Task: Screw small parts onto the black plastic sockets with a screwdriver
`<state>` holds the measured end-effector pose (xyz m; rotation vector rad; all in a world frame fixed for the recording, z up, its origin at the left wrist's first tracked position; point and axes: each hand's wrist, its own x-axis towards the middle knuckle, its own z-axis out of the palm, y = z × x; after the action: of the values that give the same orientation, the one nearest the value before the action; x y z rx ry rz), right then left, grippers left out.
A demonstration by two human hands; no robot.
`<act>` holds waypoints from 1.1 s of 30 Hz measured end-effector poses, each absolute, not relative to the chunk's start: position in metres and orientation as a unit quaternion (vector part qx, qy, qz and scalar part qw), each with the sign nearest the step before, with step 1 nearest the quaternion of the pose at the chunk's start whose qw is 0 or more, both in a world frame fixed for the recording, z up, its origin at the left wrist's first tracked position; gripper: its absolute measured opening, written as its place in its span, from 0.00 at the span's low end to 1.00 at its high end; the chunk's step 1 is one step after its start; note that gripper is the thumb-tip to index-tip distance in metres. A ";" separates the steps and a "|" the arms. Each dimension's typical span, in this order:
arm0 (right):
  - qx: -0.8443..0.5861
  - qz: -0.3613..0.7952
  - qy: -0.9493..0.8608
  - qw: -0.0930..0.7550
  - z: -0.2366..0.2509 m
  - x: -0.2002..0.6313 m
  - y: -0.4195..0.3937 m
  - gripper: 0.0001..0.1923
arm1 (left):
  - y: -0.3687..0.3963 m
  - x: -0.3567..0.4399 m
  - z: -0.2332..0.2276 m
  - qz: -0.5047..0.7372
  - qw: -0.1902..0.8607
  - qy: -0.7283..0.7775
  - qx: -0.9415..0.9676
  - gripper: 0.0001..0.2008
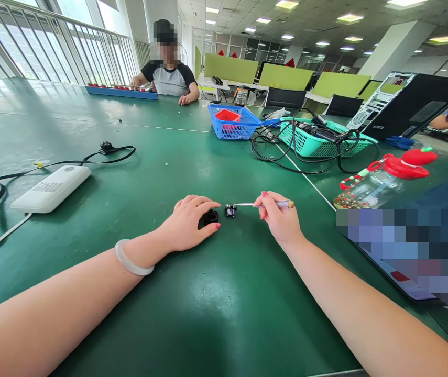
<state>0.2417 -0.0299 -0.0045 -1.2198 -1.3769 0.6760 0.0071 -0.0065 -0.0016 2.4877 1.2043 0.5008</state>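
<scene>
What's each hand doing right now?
Left hand: closed on a small black part on the table.
Right hand: holding a screwdriver, tip at a small part.

— What is beyond the fingers?
— A wide green table, tall windows far left, green partitions behind, ceiling lights above, white pillar far right.

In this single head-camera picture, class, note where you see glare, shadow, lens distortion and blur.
Head view: ceiling lights throw pale glare patches on the glossy green table; a soft shadow sits under the left hand by the small black part; wide-angle bending curves the window railing; the right hand holding the thin metal tool is sharp; a pixelated block hides part of the right side.
</scene>
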 end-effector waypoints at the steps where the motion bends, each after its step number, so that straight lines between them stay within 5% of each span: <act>1: -0.514 0.291 -0.592 0.549 -0.004 0.241 -0.031 0.23 | -0.006 0.007 -0.003 0.172 0.162 0.414 0.879 0.22; 11: -0.468 0.339 -0.585 0.569 -0.002 0.242 -0.035 0.26 | -0.001 0.005 -0.006 0.165 0.150 0.447 0.866 0.20; 19: -0.409 0.471 -0.603 0.497 -0.002 0.240 -0.038 0.27 | -0.009 0.007 0.000 0.163 0.170 0.444 0.865 0.27; 23: -0.416 0.459 -0.584 0.526 -0.002 0.241 -0.037 0.27 | -0.010 0.007 0.004 0.162 0.188 0.440 0.863 0.25; 28: -0.419 0.480 -0.650 0.414 0.001 0.236 -0.041 0.25 | -0.009 0.008 0.005 0.154 0.193 0.448 0.859 0.24; 33: -0.419 0.441 -0.661 0.440 0.002 0.236 -0.045 0.24 | -0.008 0.008 0.004 0.154 0.196 0.452 0.856 0.23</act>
<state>0.2357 -0.0447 0.0020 -1.0402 -1.6408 1.0957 0.0082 -0.0084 0.0041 2.3996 1.2677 0.4321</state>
